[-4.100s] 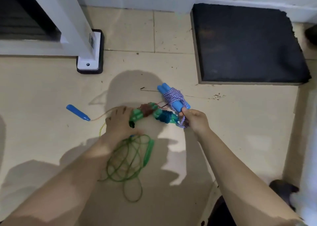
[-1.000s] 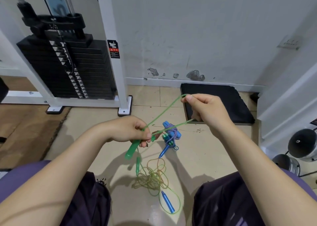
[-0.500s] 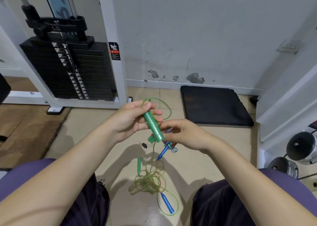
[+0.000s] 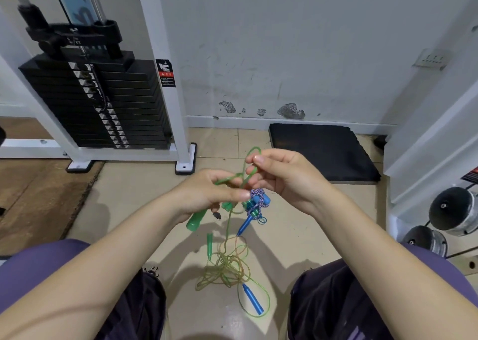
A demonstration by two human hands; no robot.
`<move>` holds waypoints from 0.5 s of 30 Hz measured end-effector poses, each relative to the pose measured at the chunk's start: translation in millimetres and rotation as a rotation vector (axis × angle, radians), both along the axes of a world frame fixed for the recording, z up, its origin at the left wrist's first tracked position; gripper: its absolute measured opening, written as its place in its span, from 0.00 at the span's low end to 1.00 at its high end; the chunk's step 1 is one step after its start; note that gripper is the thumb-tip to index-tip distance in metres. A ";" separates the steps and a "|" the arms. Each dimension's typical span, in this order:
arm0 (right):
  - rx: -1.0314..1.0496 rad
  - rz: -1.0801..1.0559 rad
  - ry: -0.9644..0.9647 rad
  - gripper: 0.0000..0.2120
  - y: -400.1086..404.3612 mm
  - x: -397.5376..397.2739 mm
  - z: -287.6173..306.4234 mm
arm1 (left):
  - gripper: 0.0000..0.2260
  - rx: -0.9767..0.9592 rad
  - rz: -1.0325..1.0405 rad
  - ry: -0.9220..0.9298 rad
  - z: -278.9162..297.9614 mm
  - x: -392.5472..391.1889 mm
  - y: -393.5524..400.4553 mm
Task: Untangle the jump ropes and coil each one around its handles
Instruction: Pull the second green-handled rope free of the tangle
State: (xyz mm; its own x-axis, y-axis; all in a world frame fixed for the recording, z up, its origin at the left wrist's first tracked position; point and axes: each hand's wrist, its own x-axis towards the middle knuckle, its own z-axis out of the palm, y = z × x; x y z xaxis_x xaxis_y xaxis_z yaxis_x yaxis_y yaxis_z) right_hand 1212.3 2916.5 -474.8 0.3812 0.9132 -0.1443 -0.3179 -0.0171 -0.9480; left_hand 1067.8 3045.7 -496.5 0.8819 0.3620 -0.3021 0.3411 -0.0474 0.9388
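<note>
Tiled gym floor below a scuffed white wall, with a black weight stack in a white frame at the left, a black mat against the wall at the right, and dumbbell ends at the far right edge. Held up over the floor, between two purple-clad knees: left hand, fingers curled round a green handle whose lower end pokes out below the palm. Right hand, just beside it, pinching a loop of green rope between thumb and fingertips, the loop rising above the fingers. From the hands, green rope dropping to a loose tangle on the floor. In that tangle: a second green handle and two blue handles, one near the front and one up by the hands. Behind the hands, on the floor, a wound bundle of blue handles wrapped in purple-and-white rope.
</note>
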 end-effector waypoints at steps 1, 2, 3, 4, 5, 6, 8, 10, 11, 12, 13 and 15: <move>0.008 -0.025 0.007 0.06 -0.1 0.4 0.3 | 0.05 0.034 -0.038 0.030 -1.9 1.6 -4.1; 0.010 -0.061 -0.001 0.05 -0.4 1.7 0.9 | 0.05 0.064 -0.048 0.057 -3.0 3.2 -6.0; 0.006 -0.111 -0.024 0.05 -1.3 3.9 1.6 | 0.06 0.092 -0.049 0.080 -3.7 4.0 -4.7; -0.010 -0.174 -0.067 0.04 -2.3 7.9 1.3 | 0.08 0.114 -0.053 0.096 -2.5 3.4 -1.0; -0.044 -0.249 -0.133 0.04 -3.7 13.1 0.5 | 0.10 0.140 -0.063 0.105 -0.9 2.1 4.8; -0.097 -0.329 -0.215 0.06 -4.8 18.7 -1.9 | 0.11 0.180 -0.064 0.116 0.9 0.1 12.1; -0.219 -0.433 -0.354 0.15 -7.2 27.4 -8.1 | 0.10 0.311 -0.023 0.150 1.5 -5.5 28.8; -0.303 -0.422 -0.398 0.20 -7.2 31.1 -16.4 | 0.09 0.396 0.028 0.169 1.1 -10.0 39.4; -0.343 -0.387 -0.451 0.20 -7.0 30.8 -21.2 | 0.08 0.383 0.037 0.150 0.9 -10.8 41.8; -0.395 -0.337 -0.570 0.18 -7.1 30.1 -25.3 | 0.07 0.334 0.035 0.113 2.0 -10.5 40.6; -0.453 -0.277 -0.744 0.15 -7.1 28.5 -28.1 | 0.07 0.280 0.019 0.077 3.5 -9.6 37.3; -0.477 -0.157 -1.046 0.08 -6.8 20.7 -27.7 | 0.07 0.226 -0.032 0.041 4.9 -6.9 28.9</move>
State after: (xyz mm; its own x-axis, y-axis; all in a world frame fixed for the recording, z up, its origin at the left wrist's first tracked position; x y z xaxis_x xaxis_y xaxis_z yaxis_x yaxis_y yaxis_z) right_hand 1233.0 2909.7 -502.5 0.6221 0.7829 -0.0087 0.5866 -0.4734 -0.6571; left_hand 1060.9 3074.6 -491.5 0.8828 0.3962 -0.2524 0.3735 -0.2661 0.8886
